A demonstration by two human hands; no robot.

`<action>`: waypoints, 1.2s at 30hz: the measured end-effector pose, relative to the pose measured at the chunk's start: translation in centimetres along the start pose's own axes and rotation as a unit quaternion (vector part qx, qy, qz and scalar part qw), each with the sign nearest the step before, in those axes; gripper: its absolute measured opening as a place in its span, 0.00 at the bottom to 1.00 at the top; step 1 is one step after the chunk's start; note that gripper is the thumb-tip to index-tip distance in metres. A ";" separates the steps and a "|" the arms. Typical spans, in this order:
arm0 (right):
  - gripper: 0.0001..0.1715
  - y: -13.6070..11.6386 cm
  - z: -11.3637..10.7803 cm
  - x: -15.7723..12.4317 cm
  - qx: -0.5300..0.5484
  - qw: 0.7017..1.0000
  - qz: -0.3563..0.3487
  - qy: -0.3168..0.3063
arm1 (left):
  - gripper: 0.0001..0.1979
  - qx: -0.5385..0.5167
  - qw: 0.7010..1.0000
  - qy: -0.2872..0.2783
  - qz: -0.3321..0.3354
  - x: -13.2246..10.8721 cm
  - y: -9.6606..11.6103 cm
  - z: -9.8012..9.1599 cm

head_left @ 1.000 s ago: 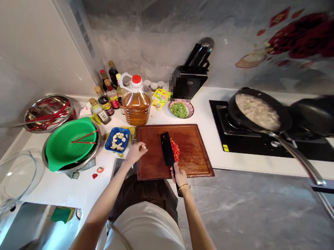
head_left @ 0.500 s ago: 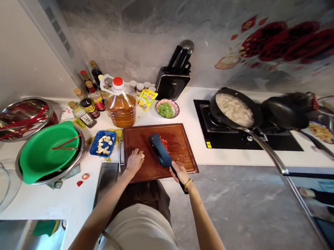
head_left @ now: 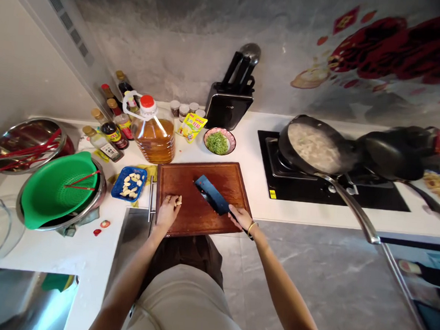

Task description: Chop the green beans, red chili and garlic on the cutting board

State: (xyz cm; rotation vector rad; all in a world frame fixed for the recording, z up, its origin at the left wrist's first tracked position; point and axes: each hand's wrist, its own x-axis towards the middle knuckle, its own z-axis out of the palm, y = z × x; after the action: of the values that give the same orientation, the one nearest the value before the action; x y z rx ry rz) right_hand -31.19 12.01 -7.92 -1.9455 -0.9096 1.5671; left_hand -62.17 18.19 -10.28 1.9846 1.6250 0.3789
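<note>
My right hand (head_left: 241,218) grips the black handle of a wide-bladed cleaver (head_left: 213,194), its dark blade lying flat over the right half of the brown cutting board (head_left: 189,175). Small red bits cling to the blade, and the blade hides what is under it. At the board's left side my left hand (head_left: 168,211) has its fingers closed on pale garlic cloves (head_left: 179,201). More peeled cloves lie in a blue tray (head_left: 118,188) to the left of the board.
Behind the board stand an oil jug (head_left: 155,145), a bowl of chopped greens (head_left: 217,142) and a knife block (head_left: 228,108). A filled pan (head_left: 314,144) sits on the stove at right. A green colander (head_left: 43,188) and the sink are at left.
The red chopped pieces seen beside the blade before are no longer visible on the board. The cleaver lies flatter, and more of the garlic shows at my left fingertips. The view has shifted slightly.
</note>
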 end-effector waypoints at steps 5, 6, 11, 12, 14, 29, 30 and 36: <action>0.32 -1.3 1.6 -0.3 -0.061 0.998 -0.009 -0.015 | 0.24 -0.065 0.998 0.000 -0.003 0.0 0.3 0.1; 0.32 -1.5 2.4 -0.5 -0.082 0.996 -0.022 -0.014 | 0.25 -0.068 0.998 -0.007 0.009 0.0 0.4 0.1; 0.30 -1.7 6.7 -1.1 -0.192 0.973 -0.117 0.046 | 0.19 -0.054 0.998 -0.016 0.027 0.6 1.3 0.6; 0.29 -1.8 7.4 -1.2 -0.214 0.966 -0.128 0.061 | 0.17 -0.052 0.998 -0.017 0.019 0.7 1.6 0.7; 0.28 -1.8 8.5 -1.4 -0.264 0.952 -0.135 0.082 | 0.15 -0.050 0.999 -0.015 -0.006 0.7 2.2 1.1; 0.25 -3.2 10.5 -5.1 -0.458 0.882 -0.094 0.049 | 0.17 -0.030 0.997 0.070 -0.033 -2.4 1.7 2.3; 0.25 -3.2 10.6 -5.1 -0.456 0.883 -0.095 0.051 | 0.19 -0.015 0.998 0.061 -0.024 -2.2 1.6 2.0; 0.25 -2.7 10.6 -4.8 -0.420 0.900 -0.092 0.075 | 0.17 0.015 0.996 -0.010 0.082 -1.0 1.2 0.6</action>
State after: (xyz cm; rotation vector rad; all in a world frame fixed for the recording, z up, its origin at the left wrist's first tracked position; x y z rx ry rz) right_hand -42.63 9.75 -5.29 -2.3708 -1.8498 0.9449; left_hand -61.07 16.97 -10.01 2.1454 1.4681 0.3975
